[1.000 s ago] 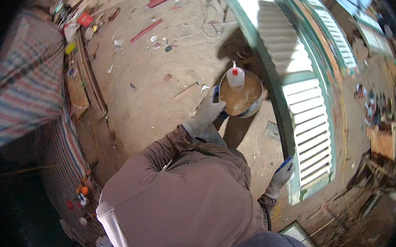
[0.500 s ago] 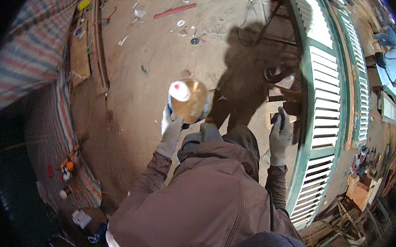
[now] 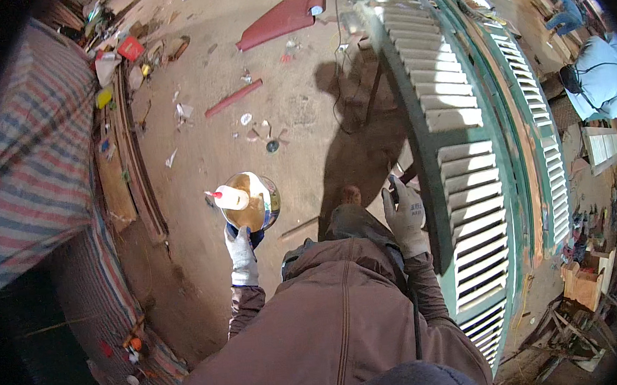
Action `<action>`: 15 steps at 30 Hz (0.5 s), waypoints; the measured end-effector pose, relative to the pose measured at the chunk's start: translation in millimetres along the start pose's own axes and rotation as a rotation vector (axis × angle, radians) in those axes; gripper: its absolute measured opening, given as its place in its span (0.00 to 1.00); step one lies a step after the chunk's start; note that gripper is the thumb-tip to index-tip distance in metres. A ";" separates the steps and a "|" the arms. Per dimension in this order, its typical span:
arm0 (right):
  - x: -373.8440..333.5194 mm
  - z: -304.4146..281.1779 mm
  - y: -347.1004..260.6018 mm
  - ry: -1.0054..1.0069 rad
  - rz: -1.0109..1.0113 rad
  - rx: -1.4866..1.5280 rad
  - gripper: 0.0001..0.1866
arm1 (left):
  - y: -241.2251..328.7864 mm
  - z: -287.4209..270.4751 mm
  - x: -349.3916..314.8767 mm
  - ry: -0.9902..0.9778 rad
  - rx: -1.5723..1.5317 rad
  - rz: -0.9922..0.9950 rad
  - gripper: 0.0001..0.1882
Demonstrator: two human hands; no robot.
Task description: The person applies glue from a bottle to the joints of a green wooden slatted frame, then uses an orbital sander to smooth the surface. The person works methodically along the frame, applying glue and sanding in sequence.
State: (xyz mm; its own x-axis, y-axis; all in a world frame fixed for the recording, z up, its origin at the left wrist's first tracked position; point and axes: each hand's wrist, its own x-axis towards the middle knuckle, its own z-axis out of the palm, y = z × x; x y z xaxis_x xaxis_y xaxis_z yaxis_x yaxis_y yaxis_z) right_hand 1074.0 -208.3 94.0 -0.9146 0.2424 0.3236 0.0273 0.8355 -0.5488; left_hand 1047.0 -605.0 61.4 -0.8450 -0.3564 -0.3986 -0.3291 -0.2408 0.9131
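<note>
While the left hand (image 3: pixel 242 251) (white-gloved) is clamped on one tub (image 3: pixel 274 203) of brown contents (image 3: pixel 256 209) at left, one red-tipped white bottle (image 3: pixel 233 198) sits inside; right hand (image 3: pixel 405 218), fingers curled, hold not discernible, beside one green-framed louvred shutter (image 3: pixel 431 157) at right; one red strip (image 3: pixel 234 97), floor (image 3: pixel 205 146), far left.

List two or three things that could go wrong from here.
The squeeze bottle leans over the rim of the bucket, so it might tip out.
Only the left hand holds the bucket; a tilt could spill the brown contents.
The thin stick on the floor could trip the person.
</note>
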 end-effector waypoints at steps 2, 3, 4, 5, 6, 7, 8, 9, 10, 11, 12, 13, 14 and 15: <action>43.0 -5.3 17.4 0.051 -0.005 -0.001 0.18 | 15.5 35.0 18.3 -0.077 -0.058 -0.008 0.24; 60.7 -5.3 26.0 0.070 -0.008 0.000 0.18 | 20.2 47.6 27.5 -0.110 -0.085 -0.016 0.24; 80.2 -4.0 37.7 0.103 -0.020 -0.002 0.18 | 21.7 60.7 42.1 -0.104 -0.063 -0.044 0.23; 101.6 -4.5 48.4 0.095 -0.010 -0.031 0.19 | 22.2 75.3 58.9 -0.124 -0.053 -0.019 0.23; 120.2 -5.4 55.4 0.075 0.005 -0.058 0.19 | 28.2 93.3 69.8 -0.137 -0.036 -0.002 0.23; 137.5 -4.4 59.3 0.055 0.019 -0.084 0.20 | 35.2 109.4 80.7 -0.149 -0.020 0.015 0.23; 152.8 -3.2 60.3 0.038 0.053 -0.086 0.20 | 42.7 121.5 88.0 -0.157 -0.024 -0.013 0.23; 164.6 1.4 65.4 0.051 0.052 -0.091 0.20 | 48.6 135.8 96.4 -0.169 -0.020 -0.020 0.23; 175.3 8.1 70.5 0.066 0.052 -0.097 0.20 | 53.9 147.8 106.2 -0.183 -0.014 -0.026 0.23; 185.1 14.4 74.1 0.082 0.054 -0.102 0.20 | 58.6 157.2 116.9 -0.198 -0.008 -0.032 0.23; 196.2 19.5 74.5 0.073 0.050 -0.112 0.20 | 57.0 165.7 134.2 -0.194 -0.033 0.003 0.24; 205.5 26.9 74.2 0.068 0.078 -0.103 0.19 | 58.5 169.4 150.4 -0.218 -0.025 0.003 0.25; 213.6 35.4 73.5 0.065 0.108 -0.094 0.19 | 60.2 173.2 167.7 -0.244 -0.015 0.003 0.25; 222.8 43.8 72.7 0.065 0.138 -0.086 0.18 | 67.0 181.7 183.8 -0.273 -0.007 0.006 0.26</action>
State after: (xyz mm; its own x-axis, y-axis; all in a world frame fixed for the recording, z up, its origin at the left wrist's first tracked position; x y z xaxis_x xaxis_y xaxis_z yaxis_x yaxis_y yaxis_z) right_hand 854.6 -115.1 92.4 -0.8717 0.3870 0.3006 0.1877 0.8304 -0.5245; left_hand 793.0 -522.6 65.0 -0.9296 -0.1013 -0.3544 -0.3218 -0.2457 0.9144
